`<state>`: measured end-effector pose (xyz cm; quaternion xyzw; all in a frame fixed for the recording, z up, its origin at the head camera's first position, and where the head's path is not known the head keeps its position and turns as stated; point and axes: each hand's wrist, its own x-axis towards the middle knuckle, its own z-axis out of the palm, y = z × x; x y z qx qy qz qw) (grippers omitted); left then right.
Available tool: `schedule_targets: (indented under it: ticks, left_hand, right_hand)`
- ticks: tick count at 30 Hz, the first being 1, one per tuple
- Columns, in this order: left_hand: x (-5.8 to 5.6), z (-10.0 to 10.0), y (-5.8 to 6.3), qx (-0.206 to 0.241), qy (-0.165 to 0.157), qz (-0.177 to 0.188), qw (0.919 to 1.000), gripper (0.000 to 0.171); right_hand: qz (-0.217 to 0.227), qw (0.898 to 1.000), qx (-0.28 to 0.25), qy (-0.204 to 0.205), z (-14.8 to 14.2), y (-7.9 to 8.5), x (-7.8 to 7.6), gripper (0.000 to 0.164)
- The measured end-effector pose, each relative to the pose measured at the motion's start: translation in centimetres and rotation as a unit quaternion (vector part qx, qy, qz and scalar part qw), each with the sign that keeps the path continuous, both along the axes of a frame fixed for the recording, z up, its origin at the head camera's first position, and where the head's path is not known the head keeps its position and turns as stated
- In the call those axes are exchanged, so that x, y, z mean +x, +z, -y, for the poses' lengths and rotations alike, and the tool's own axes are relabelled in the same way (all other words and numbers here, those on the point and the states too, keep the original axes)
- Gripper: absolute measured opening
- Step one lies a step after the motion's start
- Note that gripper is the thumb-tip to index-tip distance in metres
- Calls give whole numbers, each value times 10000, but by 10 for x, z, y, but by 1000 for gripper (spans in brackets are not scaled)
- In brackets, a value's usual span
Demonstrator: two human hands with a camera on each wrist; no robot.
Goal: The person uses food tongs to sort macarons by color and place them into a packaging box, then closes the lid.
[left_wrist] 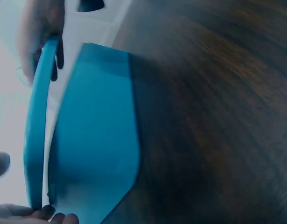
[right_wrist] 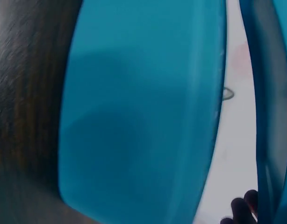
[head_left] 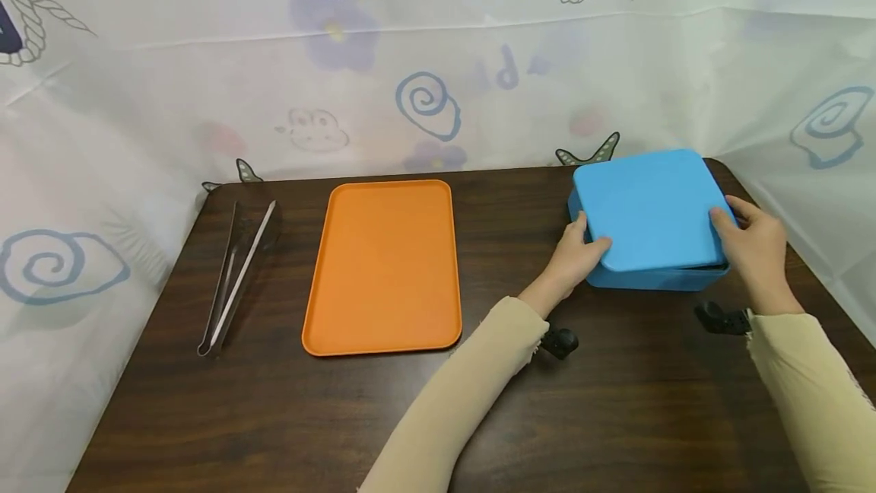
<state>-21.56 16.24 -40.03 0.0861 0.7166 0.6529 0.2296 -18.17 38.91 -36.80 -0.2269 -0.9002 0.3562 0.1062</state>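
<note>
A light blue lid point(head_left: 650, 208) lies slightly askew over a matching blue box point(head_left: 657, 278) at the right of the table. My left hand point(head_left: 573, 253) grips the lid's left side, thumb on top. On the opposite side my right hand point(head_left: 756, 246) holds the lid by its right edge, thumb also on top. The left wrist view shows a narrow gap between the lid point(left_wrist: 36, 121) and the box wall point(left_wrist: 96, 126). From the right wrist, the gap between the box point(right_wrist: 134, 116) and lid rim point(right_wrist: 261, 102) looks wider. The inside of the box is hidden.
An orange tray point(head_left: 383, 268) lies at the middle of the dark wooden table point(head_left: 616, 417). Metal tongs point(head_left: 236, 287) rest on the left, their tips apart and pointing away. A white patterned sheet point(head_left: 506, 120) hangs behind the table and along its sides.
</note>
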Motion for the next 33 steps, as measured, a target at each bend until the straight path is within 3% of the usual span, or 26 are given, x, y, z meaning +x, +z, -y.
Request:
schedule_targets:
  ticks: [6,14,21,24,29,33]
  left_hand:
    - [3,-8,-9,-289,-343,-210,9988,77]
    - [5,-17,-16,-828,-594,-993,9898,87]
    - [2,-17,-17,-733,-527,-922,9916,100]
    - [-1,-17,-16,-1063,-524,-1144,9863,106]
    - [-4,-20,-13,-1765,-512,-1567,9704,115]
    - [-5,-21,-14,-1811,-467,-1602,9692,115]
  right_hand:
    - [167,9998,-16,-88,-7,-10,0,62]
    - [377,9988,-140,-286,-17,-27,-2,62]
    - [464,9984,-130,-292,-15,-31,-6,61]
    - [459,9985,-122,-280,-14,-30,-8,61]
    - [452,9984,-109,-325,-13,-29,-10,60]
    - [451,9984,-138,-313,-12,-28,-11,60]
